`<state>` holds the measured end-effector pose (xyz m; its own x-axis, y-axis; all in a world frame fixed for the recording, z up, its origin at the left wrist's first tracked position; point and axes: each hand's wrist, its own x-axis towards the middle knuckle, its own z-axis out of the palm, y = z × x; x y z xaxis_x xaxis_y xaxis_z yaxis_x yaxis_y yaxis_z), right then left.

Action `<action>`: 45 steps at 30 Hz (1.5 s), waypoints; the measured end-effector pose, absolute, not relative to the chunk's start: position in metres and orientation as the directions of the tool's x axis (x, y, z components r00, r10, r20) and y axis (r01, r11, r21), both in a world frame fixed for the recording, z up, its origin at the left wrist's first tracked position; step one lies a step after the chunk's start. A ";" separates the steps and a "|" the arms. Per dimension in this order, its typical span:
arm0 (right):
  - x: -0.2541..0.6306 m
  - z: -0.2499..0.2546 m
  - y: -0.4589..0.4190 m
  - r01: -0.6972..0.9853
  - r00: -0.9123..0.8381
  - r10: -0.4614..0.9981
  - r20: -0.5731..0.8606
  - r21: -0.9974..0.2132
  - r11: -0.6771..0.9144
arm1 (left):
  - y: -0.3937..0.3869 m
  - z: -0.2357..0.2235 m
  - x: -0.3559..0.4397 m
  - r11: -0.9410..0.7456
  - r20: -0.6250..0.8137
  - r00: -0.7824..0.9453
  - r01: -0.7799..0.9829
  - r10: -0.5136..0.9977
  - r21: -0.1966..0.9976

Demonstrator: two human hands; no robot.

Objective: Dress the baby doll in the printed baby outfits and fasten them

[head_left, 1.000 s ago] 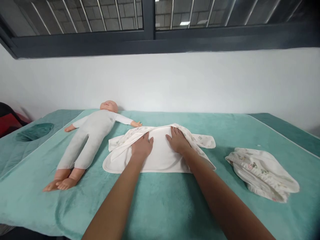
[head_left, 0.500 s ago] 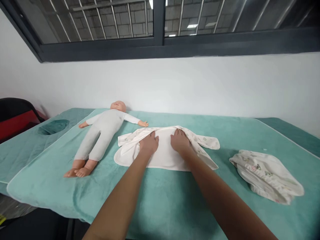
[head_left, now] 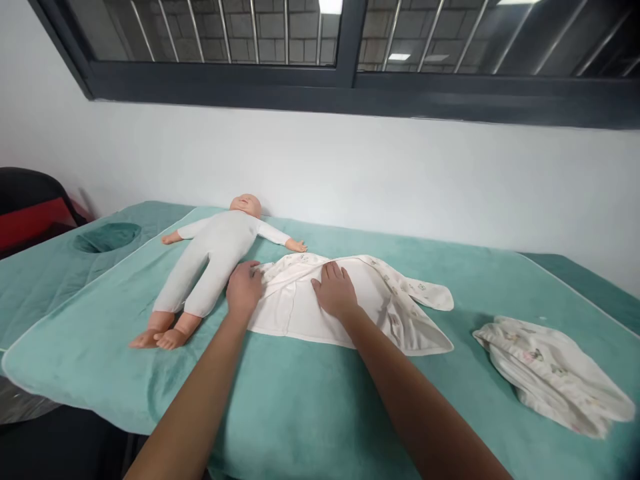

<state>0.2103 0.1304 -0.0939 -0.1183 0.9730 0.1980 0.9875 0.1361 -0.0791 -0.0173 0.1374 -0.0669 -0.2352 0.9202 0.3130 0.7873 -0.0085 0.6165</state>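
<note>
A white baby shirt point(head_left: 310, 320) with a small print on its sleeves lies spread open, its plain inside facing up. At its left side, my left hand point(head_left: 244, 290) is closed on the sleeve area, which it largely covers. My right hand point(head_left: 336, 290) rests on the middle of the shirt, fingers stretched out and palm down. The right sleeve point(head_left: 431, 295) reaches out flat. Just left of the shirt, a baby doll point(head_left: 220, 240) in a white bodysuit lies on its back, arms spread.
A green cloth point(head_left: 300, 393) covers the bed. Folded printed baby clothing point(head_left: 553, 373) lies at the right. A round hollow point(head_left: 107, 238) shows at the bed's left end. Behind are a white wall point(head_left: 320, 173) and a barred window point(head_left: 280, 33); a red and black chair point(head_left: 37, 217) stands left.
My left hand has moved left from inside the shirt to its left sleeve. My right hand has shifted left to the middle. The shirt's left side is drawn in, and the view has tilted slightly.
</note>
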 end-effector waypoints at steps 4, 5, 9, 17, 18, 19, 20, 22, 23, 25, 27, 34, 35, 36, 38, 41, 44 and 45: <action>0.200 -0.094 0.136 0.980 -0.164 0.962 0.217 -0.071 0.183 | 0.141 -0.077 -0.017 0.100 0.257 -0.296 0.812 0.920 0.575; 0.198 -0.094 0.138 0.978 -0.173 0.960 0.219 -0.073 0.193 | 0.140 -0.076 -0.015 0.118 0.258 -0.301 0.828 0.918 0.548; 0.195 -0.093 0.145 0.971 -0.192 0.954 0.229 -0.097 0.219 | 0.144 -0.066 -0.008 0.053 0.329 -0.219 0.893 0.918 0.446; 0.196 -0.085 0.144 0.929 -0.296 0.931 0.216 -0.162 0.333 | 0.171 -0.063 -0.018 -0.092 0.513 -0.161 0.897 0.843 0.433; 0.195 -0.084 0.143 0.918 -0.317 0.925 0.210 -0.179 0.355 | 0.172 -0.064 -0.017 -0.099 0.517 -0.158 0.895 0.841 0.435; 0.195 -0.083 0.143 0.906 -0.337 0.919 0.206 -0.193 0.376 | 0.172 -0.065 -0.016 -0.114 0.533 -0.157 0.891 0.831 0.439; 0.194 -0.083 0.142 0.895 -0.358 0.911 0.206 -0.203 0.398 | 0.170 -0.065 -0.014 -0.139 0.558 -0.155 0.883 0.816 0.449; 0.192 -0.083 0.142 0.870 -0.403 0.890 0.214 -0.213 0.445 | 0.163 -0.063 -0.008 -0.213 0.606 -0.156 0.844 0.780 0.492; 0.191 -0.083 0.142 0.858 -0.423 0.879 0.221 -0.213 0.467 | 0.159 -0.061 -0.004 -0.255 0.609 -0.160 0.805 0.777 0.536; 0.190 -0.083 0.142 0.843 -0.449 0.864 0.230 -0.213 0.495 | 0.147 -0.054 0.003 -0.325 0.528 -0.156 0.635 0.835 0.701; 0.190 -0.083 0.144 0.838 -0.458 0.862 0.216 -0.217 0.500 | 0.134 -0.045 0.009 -0.323 0.357 -0.063 0.303 0.932 0.897; 0.192 -0.081 0.151 0.885 -0.410 0.905 0.115 -0.192 0.425 | 0.112 -0.034 0.020 -0.135 0.009 0.575 0.176 0.818 0.975; 0.192 -0.082 0.152 0.895 -0.394 0.912 0.116 -0.178 0.409 | 0.111 -0.035 0.022 -0.185 -0.015 0.597 0.272 0.802 0.944; 0.192 -0.083 0.153 0.905 -0.379 0.918 0.120 -0.159 0.394 | 0.111 -0.037 0.023 -0.239 -0.029 0.610 0.353 0.792 0.904; 0.192 -0.086 0.156 0.919 -0.360 0.924 0.127 -0.123 0.375 | 0.111 -0.040 0.025 -0.311 -0.051 0.640 0.439 0.767 0.843; 0.195 -0.089 0.165 0.914 -0.381 0.916 0.127 -0.095 0.394 | 0.108 -0.039 0.025 -0.274 -0.123 0.691 0.435 0.712 0.858; 0.199 -0.086 0.174 0.899 -0.415 0.900 0.131 -0.094 0.428 | 0.107 -0.034 0.022 -0.163 -0.224 0.720 0.425 0.657 0.891; 0.200 -0.085 0.174 0.894 -0.425 0.895 0.134 -0.093 0.438 | 0.107 -0.033 0.020 -0.119 -0.252 0.729 0.415 0.637 0.902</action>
